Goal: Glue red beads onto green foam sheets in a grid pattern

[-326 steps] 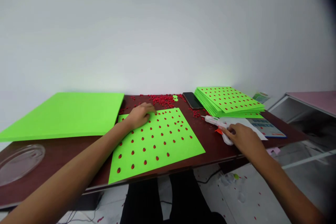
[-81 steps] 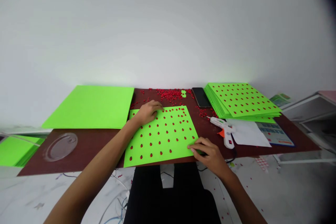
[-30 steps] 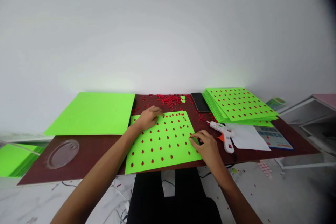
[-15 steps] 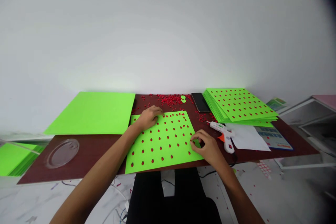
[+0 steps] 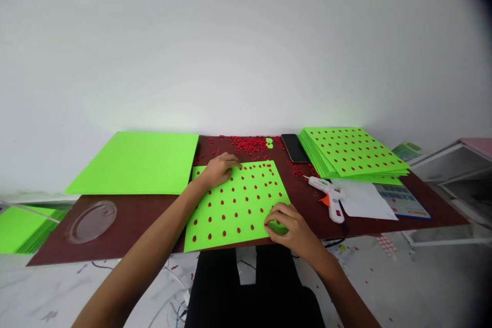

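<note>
A bright green sheet with rows of small red-and-dark, ladybug-like pieces lies before me at the table's front edge. My left hand rests on its upper left part, palm down. The fingers are loosely bent, with their tips by the top row, and I see nothing held in them. Over the lower right of the sheet, my right hand is closed in a pinch, thumb and forefinger tips together. A speck of red, a small ladybug-like piece, shows at those tips, close above or touching the sheet.
Loose red pieces are scattered at the back, near a phone. A white glue gun lies to the right, before a stack of dotted green sheets. Plain green sheets and a clear plastic lid are at left.
My right hand has moved left and toward me, from the sheet's right edge to the lower row. My left hand has stayed on the sheet.
</note>
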Motion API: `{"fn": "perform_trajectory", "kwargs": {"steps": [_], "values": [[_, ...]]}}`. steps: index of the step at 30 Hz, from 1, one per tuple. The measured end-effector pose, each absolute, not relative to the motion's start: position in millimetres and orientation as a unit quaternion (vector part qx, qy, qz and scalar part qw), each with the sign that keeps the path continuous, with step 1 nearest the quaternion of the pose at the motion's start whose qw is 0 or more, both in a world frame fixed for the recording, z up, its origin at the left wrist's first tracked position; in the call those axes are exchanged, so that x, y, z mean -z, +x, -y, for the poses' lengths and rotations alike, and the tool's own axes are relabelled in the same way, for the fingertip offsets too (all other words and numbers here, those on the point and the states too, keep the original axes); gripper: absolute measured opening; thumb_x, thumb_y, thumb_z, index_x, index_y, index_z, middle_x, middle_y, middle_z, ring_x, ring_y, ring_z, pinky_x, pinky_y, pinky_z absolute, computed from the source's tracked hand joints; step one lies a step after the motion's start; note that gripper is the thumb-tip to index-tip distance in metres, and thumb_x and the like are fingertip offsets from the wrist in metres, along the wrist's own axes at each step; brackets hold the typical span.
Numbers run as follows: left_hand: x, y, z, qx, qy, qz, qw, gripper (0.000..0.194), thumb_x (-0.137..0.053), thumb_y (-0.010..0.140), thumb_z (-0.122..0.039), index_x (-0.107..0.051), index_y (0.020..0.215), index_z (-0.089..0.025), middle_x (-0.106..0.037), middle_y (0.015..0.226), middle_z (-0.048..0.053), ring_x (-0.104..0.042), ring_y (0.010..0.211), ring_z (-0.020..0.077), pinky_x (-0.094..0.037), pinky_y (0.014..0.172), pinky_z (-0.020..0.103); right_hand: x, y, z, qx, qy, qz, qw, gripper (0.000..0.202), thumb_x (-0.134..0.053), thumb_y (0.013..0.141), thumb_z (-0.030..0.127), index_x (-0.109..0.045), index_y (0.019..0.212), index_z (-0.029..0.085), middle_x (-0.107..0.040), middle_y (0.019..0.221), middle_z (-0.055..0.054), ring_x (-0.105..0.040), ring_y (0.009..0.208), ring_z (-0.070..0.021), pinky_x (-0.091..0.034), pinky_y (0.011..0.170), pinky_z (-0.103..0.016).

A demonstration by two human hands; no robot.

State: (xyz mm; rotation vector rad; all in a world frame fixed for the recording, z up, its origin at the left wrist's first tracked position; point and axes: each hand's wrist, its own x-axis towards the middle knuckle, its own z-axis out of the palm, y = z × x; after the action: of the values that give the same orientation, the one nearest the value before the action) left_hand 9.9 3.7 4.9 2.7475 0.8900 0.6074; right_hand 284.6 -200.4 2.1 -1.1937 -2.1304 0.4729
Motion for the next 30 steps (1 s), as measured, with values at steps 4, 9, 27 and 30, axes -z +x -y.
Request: {"fn": "perform_trajectory", "kwargs": {"steps": [4, 9, 27, 30], "values": [[-4, 10, -4, -0.207, 0.926, -0.300, 0.096, 0.055, -0.047, 0.075, 0.001, -0.076, 0.115, -0.023, -0.071, 0.125, 0.006, -0.062, 0.116, 0.0263, -0.053, 0.101, 0.043, -4, 285, 201, -0.181, -0.453, 0.813, 0.317, 0.012, -0.069, 0.092, 0.015, -0.072, 0.098, 0.025, -0.069, 0.096, -0.004, -0.067, 0.091, -0.0206, -0.052, 0.086, -0.036], [-3, 10, -5, -0.207, 0.927, -0.296, 0.097, 0.055, -0.047, 0.074, 0.002, -0.076, 0.114, -0.023, -0.071, 0.125, 0.006, -0.062, 0.117, 0.0266, -0.053, 0.101, 0.043, -4, 288, 206, -0.167, -0.461, 0.810, 0.323, 0.017, -0.070, 0.092, 0.018, -0.074, 0.105, 0.027, -0.070, 0.102, -0.005, -0.068, 0.096, -0.0228, -0.053, 0.089, -0.038], [-2, 10, -6, -0.208, 0.928, -0.293, 0.100, 0.054, -0.046, 0.075, 0.002, -0.074, 0.114, -0.023, -0.071, 0.124, 0.006, -0.061, 0.117, 0.0261, -0.051, 0.102, 0.043, 0, 292, 216, -0.131, -0.480, 0.778, 0.384, 0.024, -0.062, 0.100, 0.017, -0.078, 0.113, 0.029, -0.070, 0.095, -0.004, -0.067, 0.088, -0.0201, -0.050, 0.081, -0.038], [-2, 10, -6, -0.208, 0.928, -0.292, 0.101, 0.055, -0.046, 0.074, 0.002, -0.074, 0.114, -0.022, -0.071, 0.124, 0.006, -0.061, 0.118, 0.0259, -0.051, 0.103, 0.043, 4, 291, 218, -0.121, -0.455, 0.804, 0.363, 0.023, -0.063, 0.099, 0.016, -0.078, 0.112, 0.028, -0.068, 0.095, -0.004, -0.066, 0.088, -0.0190, -0.047, 0.081, -0.037]]}}
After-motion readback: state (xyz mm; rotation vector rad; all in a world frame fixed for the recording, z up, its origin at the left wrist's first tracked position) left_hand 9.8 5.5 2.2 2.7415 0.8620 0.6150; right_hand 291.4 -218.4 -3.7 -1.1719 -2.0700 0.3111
